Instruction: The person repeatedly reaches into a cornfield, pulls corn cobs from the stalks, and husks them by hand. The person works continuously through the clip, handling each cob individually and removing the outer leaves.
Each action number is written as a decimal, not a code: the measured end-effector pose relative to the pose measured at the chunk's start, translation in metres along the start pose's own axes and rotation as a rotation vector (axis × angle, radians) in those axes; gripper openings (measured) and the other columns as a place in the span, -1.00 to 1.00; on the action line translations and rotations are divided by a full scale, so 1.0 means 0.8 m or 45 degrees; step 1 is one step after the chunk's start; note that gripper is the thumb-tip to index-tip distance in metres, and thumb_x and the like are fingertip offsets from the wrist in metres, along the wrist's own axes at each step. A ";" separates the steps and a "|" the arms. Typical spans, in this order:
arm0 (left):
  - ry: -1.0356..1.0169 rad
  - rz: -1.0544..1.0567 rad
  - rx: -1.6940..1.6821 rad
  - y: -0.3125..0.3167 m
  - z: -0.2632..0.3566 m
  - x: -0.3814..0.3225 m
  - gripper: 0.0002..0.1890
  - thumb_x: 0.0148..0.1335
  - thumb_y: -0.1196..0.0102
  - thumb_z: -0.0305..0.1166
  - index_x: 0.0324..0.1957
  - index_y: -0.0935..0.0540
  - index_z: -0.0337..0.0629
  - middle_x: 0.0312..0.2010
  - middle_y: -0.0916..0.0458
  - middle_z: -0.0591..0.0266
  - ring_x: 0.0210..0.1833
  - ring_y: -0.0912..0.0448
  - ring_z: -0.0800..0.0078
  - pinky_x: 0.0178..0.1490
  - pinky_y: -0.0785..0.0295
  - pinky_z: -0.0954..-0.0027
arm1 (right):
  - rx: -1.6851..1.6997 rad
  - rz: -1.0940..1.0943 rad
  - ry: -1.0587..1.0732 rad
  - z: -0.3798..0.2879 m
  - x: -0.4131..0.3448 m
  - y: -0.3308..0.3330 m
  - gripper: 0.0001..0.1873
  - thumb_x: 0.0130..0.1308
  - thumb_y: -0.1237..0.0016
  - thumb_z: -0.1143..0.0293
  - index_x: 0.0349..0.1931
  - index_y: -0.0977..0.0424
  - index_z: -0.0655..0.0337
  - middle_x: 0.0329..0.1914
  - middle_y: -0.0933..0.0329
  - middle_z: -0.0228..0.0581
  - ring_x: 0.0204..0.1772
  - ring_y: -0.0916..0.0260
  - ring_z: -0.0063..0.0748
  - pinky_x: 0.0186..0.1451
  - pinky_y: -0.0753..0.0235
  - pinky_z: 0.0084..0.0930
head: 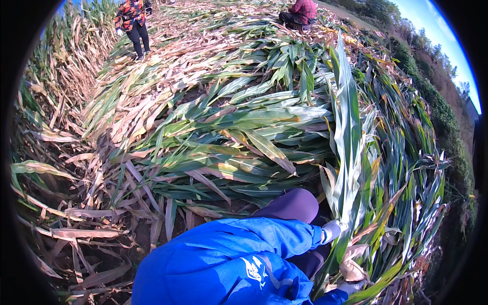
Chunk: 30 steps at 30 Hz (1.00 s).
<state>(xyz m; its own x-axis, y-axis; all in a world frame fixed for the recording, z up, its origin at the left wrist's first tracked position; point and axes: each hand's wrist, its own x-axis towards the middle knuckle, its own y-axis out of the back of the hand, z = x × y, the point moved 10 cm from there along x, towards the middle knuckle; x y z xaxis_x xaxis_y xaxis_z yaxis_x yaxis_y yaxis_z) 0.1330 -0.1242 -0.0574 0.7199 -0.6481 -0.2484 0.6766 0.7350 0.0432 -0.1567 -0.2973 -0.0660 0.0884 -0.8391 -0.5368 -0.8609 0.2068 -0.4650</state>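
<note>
My left hand (332,231), in a whitish knit glove and below a blue sleeve, is at the base of long green corn leaves (347,152) that stand upright; its fingers are partly hidden among them. Lower down, my right hand (351,286), also gloved, lies against a corn ear in a pale dry husk (352,267). Leaves cover part of its fingers, so its grip is unclear. Cut corn stalks with green and yellowing leaves (404,213) lie thickly to the right of both hands.
Felled corn stalks (236,141) cover the ground ahead. Standing dry corn (80,42) rises at the left. One person (133,23) stands at the upper left; another person in a red checked shirt (303,13) sits farther off. Overgrown bushes (431,84) line the right.
</note>
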 end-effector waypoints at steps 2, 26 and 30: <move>-0.053 -0.005 -0.004 -0.007 0.002 -0.002 -0.51 0.39 0.05 0.02 -0.14 -0.67 -0.27 -0.33 -0.67 -0.20 -0.28 -0.63 0.05 -0.16 -0.42 0.08 | -0.127 -0.133 0.248 -0.048 -0.016 -0.059 -0.49 0.45 0.09 0.08 0.26 -0.43 0.22 0.27 -0.47 -0.13 0.26 -0.42 -0.19 0.33 -0.38 -0.26; -0.412 0.327 0.158 0.078 0.045 -0.033 -0.51 0.30 -0.31 -0.18 0.12 -0.47 -0.22 -0.20 -0.56 0.21 -0.18 -0.52 0.46 -0.10 -0.48 0.34 | 0.698 -0.732 -0.487 0.157 -0.040 -0.124 -0.84 0.48 0.12 0.38 -0.28 -0.47 0.22 -0.35 -0.56 -0.23 -0.26 -0.54 -0.26 0.01 -0.63 -0.26; -0.506 0.172 -0.246 0.053 0.097 -0.062 -0.46 0.29 -0.32 -0.29 0.19 -0.42 -0.32 -0.07 -0.54 0.13 -0.04 -0.54 0.41 0.04 -0.50 0.35 | 0.852 -0.592 -0.430 0.149 -0.024 -0.113 -0.80 0.48 0.12 0.37 -0.30 -0.51 0.25 -0.38 -0.60 -0.20 -0.24 -0.58 -0.24 -0.01 -0.68 -0.22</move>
<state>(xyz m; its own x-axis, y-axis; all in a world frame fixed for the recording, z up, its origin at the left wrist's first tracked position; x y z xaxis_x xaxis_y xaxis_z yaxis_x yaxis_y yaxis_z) 0.1382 -0.0764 0.0318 0.8287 -0.5421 0.1393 0.5584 0.8175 -0.1410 -0.0213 -0.2403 -0.0978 0.5916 -0.7397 -0.3206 -0.2361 0.2213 -0.9462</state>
